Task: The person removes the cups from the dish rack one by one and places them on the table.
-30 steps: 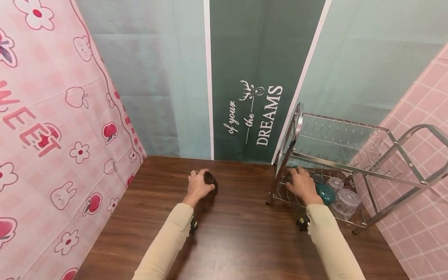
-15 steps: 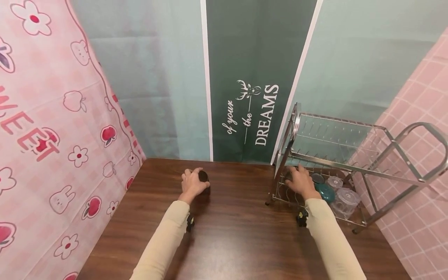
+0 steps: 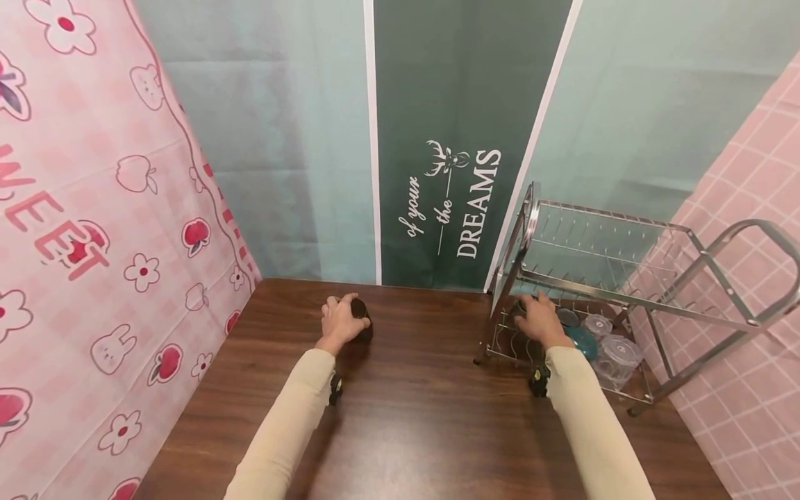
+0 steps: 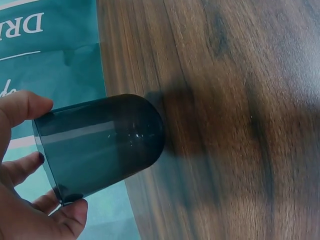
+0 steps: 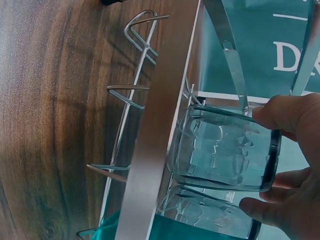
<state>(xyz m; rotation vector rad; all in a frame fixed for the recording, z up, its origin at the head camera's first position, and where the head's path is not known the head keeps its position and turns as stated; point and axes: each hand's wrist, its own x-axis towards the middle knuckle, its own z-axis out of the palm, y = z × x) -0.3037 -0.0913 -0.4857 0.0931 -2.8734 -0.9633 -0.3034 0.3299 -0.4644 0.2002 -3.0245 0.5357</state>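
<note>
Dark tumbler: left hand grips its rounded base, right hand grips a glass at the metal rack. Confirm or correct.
Wrong end: the left wrist view shows the left hand gripping the dark tumbler by its rim. The right hand does grip a glass at the metal rack.

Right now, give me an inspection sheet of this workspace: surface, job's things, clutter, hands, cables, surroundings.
Surface: brown wood-grain table, sheen on its near part.
Job's things: dark cup; tinted glass at the metal rack.
Clutter: second glass, teal vessel and clear container at the rack's lower tier.
Hands: left hand grips the dark cup near its rim; right hand grips the tinted glass near its rim.
Cables: nothing seen.
Surroundings: pink patterned cloth left, green lettered backdrop behind, pink grid-patterned panel right.
</note>
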